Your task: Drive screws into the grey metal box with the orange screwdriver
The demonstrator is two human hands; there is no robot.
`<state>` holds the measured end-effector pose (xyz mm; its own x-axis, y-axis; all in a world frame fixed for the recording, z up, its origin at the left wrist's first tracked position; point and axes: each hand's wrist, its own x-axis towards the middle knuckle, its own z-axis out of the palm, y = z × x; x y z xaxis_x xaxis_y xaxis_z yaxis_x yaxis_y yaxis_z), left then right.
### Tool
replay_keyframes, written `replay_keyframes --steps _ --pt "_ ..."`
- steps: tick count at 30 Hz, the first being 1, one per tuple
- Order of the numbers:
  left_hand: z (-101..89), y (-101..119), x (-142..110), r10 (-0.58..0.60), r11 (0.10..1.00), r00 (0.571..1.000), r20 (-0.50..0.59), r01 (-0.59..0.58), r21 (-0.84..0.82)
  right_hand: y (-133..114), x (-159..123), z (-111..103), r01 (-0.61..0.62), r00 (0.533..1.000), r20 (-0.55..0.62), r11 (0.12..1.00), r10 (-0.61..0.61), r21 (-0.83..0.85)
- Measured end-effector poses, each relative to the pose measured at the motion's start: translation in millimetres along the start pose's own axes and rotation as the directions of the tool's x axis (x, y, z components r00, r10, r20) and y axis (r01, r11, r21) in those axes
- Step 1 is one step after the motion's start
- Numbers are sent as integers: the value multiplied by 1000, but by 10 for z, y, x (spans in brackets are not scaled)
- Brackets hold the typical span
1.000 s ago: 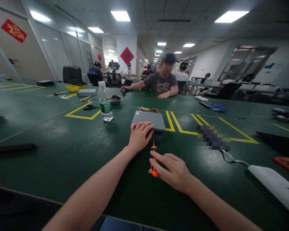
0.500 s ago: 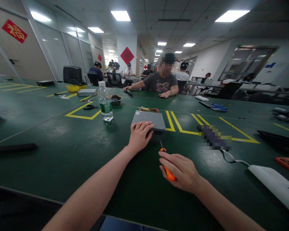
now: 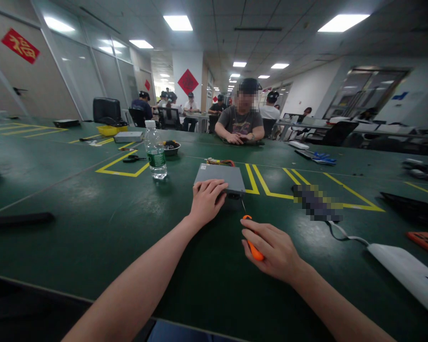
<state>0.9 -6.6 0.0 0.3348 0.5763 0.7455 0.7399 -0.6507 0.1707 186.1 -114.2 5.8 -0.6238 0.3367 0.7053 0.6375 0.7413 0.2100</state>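
Note:
A grey metal computer power supply (image 3: 231,176) lies flat on the green table in front of me, its coloured cables (image 3: 221,162) bunched at the far side. My left hand (image 3: 207,199) grips its near left part, fingers over the top and thumb at the front edge. In my right hand (image 3: 276,244) is a screwdriver (image 3: 256,251) with an orange handle, held between fingers and thumb. Its thin shaft points up and away, the tip close to the near right corner of the power supply. Whether the tip touches the case I cannot tell.
A water bottle (image 3: 156,152) stands left of the power supply, with a metal bowl (image 3: 171,151) behind it. A white power bank-like slab (image 3: 406,270) with a cable lies at right. Across the table sits a person (image 3: 240,121). A black bar (image 3: 19,220) lies at left.
My right hand has moved slightly right and forward, bringing the screwdriver tip nearer the power supply's right corner. My left hand stays put. The person opposite has drawn both hands together.

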Motion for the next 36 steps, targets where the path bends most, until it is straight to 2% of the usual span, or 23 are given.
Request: replay_keyframes --steps 8,19,25,32,36 --pt "2 -12 -2 -2 1000 1000 6 2 -8 -14 -19 -58 0 994 110 999 -5 49" --pt "-6 -5 1 -10 1000 1000 13 10 -4 -23 22 -74 95 987 127 995 -97 22" --pt "14 -14 -1 -12 1000 1000 12 12 -5 5 -32 -111 67 996 67 998 -67 10" --pt "15 -10 4 -17 1000 1000 4 17 -12 -59 -36 -85 110 993 53 983 -103 -149" --pt "12 -8 4 -15 1000 1000 2 15 -19 -107 -21 -67 30 999 -30 983 -36 -183"
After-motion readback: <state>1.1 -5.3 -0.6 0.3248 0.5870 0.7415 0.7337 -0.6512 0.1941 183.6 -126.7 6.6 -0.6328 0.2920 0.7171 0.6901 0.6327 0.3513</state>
